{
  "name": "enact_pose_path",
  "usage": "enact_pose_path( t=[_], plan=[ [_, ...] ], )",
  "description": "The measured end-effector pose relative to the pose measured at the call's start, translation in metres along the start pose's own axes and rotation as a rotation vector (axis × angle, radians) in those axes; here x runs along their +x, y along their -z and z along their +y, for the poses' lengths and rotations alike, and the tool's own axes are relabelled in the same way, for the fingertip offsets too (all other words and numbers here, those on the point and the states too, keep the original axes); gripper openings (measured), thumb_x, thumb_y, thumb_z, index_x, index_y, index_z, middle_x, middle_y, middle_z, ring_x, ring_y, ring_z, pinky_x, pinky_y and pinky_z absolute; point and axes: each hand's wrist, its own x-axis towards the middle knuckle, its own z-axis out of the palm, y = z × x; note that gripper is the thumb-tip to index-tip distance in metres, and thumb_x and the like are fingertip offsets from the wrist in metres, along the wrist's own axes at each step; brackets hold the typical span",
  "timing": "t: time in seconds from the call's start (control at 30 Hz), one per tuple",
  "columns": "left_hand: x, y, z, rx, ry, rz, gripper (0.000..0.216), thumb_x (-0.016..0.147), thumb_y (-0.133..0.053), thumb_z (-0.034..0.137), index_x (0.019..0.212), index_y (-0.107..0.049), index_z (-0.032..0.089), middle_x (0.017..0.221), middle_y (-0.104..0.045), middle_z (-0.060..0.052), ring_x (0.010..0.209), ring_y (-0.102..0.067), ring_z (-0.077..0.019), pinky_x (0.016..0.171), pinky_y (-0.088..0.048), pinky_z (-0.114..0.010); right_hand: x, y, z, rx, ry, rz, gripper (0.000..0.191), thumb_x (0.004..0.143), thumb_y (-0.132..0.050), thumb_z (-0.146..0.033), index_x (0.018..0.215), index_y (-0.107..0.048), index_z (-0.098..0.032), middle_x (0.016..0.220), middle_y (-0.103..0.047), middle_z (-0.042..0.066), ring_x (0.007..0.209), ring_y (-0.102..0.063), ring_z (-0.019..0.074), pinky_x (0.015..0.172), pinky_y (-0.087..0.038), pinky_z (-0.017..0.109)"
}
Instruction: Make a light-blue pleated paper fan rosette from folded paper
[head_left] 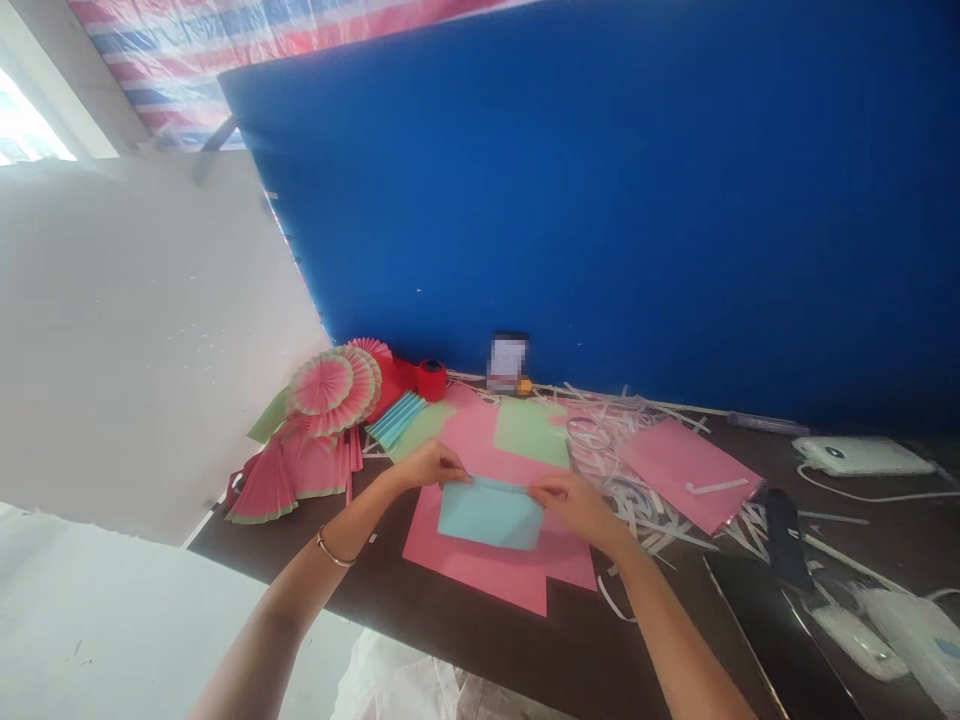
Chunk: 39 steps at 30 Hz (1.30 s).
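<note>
A light blue sheet of paper point(489, 515) lies over pink sheets point(480, 578), its far edge folded into a narrow strip. My left hand point(431, 464) pinches the left end of that fold between thumb and fingers. At the right end of the same edge, my right hand point(574, 500) is closed on the paper too. Green paper point(531, 432) rests on the pink sheets just beyond the blue one. Beyond my left hand sits a pleated blue paper point(397, 420).
Pink and green paper fans point(322, 390) are piled at the left. White paper strips point(637, 500) and a pink packet point(694, 470) cover the right side. A red roll point(431, 380) stands near the blue partition point(600, 200). A dark tablet-like slab point(776, 630) and white device point(862, 455) lie far right.
</note>
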Motion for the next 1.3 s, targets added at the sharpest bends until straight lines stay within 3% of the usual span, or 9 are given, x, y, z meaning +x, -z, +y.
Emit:
enact_pose_path(
  t=[0.1, 0.17, 0.23, 0.33, 0.47, 0.63, 0.77, 1.03, 1.3],
  plan=[
    [0.003, 0.003, -0.001, 0.294, -0.177, 0.077, 0.029, 0.084, -0.05, 0.037, 0.082, -0.069, 0.016, 0.075, -0.069, -0.004, 0.062, -0.057, -0.0106, 0.072, -0.044, -0.025, 0.004, -0.001, 0.007, -0.196, 0.111, 0.137, 0.027, 0.084, -0.045, -0.032, 0.081, -0.07, -0.022, 0.085, -0.071, 0.004, 0.077, -0.062, 0.0196, 0.072, -0.046, 0.033],
    [0.002, 0.002, -0.004, 0.532, -0.305, 0.176, 0.025, 0.089, -0.043, 0.028, 0.096, -0.066, 0.02, 0.089, -0.07, -0.004, 0.072, -0.058, -0.0117, 0.088, -0.038, -0.032, 0.003, -0.002, 0.012, -0.382, 0.267, 0.297, 0.026, 0.087, -0.043, -0.024, 0.094, -0.068, -0.022, 0.092, -0.07, 0.006, 0.087, -0.061, 0.0205, 0.082, -0.042, 0.036],
    [-0.003, -0.006, -0.008, 0.733, -0.368, 0.235, 0.029, 0.091, -0.037, 0.019, 0.109, -0.059, 0.023, 0.1, -0.068, -0.005, 0.074, -0.057, -0.0114, 0.093, -0.033, -0.037, -0.002, -0.007, 0.02, -0.549, 0.428, 0.392, 0.028, 0.088, -0.04, -0.016, 0.101, -0.065, -0.019, 0.101, -0.068, 0.008, 0.1, -0.057, 0.0213, 0.09, -0.037, 0.039],
    [-0.012, -0.028, -0.022, 0.927, -0.419, 0.201, 0.028, 0.09, -0.037, 0.015, 0.107, -0.058, 0.023, 0.109, -0.064, -0.006, 0.076, -0.055, -0.0119, 0.087, -0.036, -0.035, -0.012, -0.025, 0.033, -0.74, 0.565, 0.357, 0.027, 0.087, -0.04, -0.008, 0.098, -0.064, -0.017, 0.107, -0.065, 0.01, 0.108, -0.051, 0.0224, 0.091, -0.034, 0.04],
    [-0.016, -0.053, -0.04, 1.035, -0.426, 0.113, 0.026, 0.09, -0.037, 0.011, 0.087, -0.062, 0.018, 0.084, -0.065, -0.004, 0.081, -0.053, -0.0151, 0.084, -0.036, -0.034, -0.021, -0.049, 0.046, -0.848, 0.512, 0.248, 0.025, 0.085, -0.041, -0.004, 0.089, -0.062, -0.015, 0.086, -0.064, 0.007, 0.086, -0.054, 0.0198, 0.079, -0.037, 0.035],
    [-0.017, -0.053, -0.045, 0.997, -0.419, 0.119, 0.023, 0.09, -0.039, 0.013, 0.093, -0.061, 0.016, 0.086, -0.064, -0.005, 0.085, -0.053, -0.0162, 0.083, -0.037, -0.033, -0.017, -0.056, 0.049, -0.789, 0.441, 0.196, 0.021, 0.085, -0.041, -0.008, 0.079, -0.06, -0.016, 0.078, -0.059, 0.006, 0.076, -0.05, 0.018, 0.071, -0.034, 0.032],
    [-0.018, -0.048, -0.045, 0.824, -0.35, 0.098, 0.021, 0.088, -0.044, 0.015, 0.097, -0.062, 0.018, 0.091, -0.063, -0.005, 0.088, -0.054, -0.0158, 0.078, -0.038, -0.029, -0.009, -0.059, 0.048, -0.624, 0.428, 0.162, 0.024, 0.088, -0.037, -0.016, 0.077, -0.058, -0.018, 0.077, -0.058, 0.005, 0.078, -0.051, 0.0176, 0.073, -0.037, 0.031],
    [-0.01, -0.036, -0.044, 0.345, 0.006, 0.154, 0.023, 0.084, -0.052, 0.033, 0.087, -0.07, 0.02, 0.084, -0.069, -0.002, 0.077, -0.058, -0.0157, 0.072, -0.041, -0.025, -0.001, -0.059, 0.045, -0.124, 0.049, 0.125, 0.02, 0.084, -0.044, -0.031, 0.074, -0.058, -0.02, 0.078, -0.062, 0.004, 0.075, -0.056, 0.0184, 0.07, -0.042, 0.031],
    [-0.002, -0.033, -0.031, 0.266, 0.251, 0.101, 0.023, 0.082, -0.051, 0.034, 0.086, -0.067, 0.018, 0.082, -0.069, -0.001, 0.072, -0.059, -0.0135, 0.063, -0.041, -0.022, 0.005, -0.052, 0.033, -0.117, -0.114, 0.12, 0.024, 0.079, -0.042, -0.032, 0.065, -0.056, -0.019, 0.069, -0.062, 0.002, 0.067, -0.055, 0.0168, 0.066, -0.039, 0.028]
  ],
)
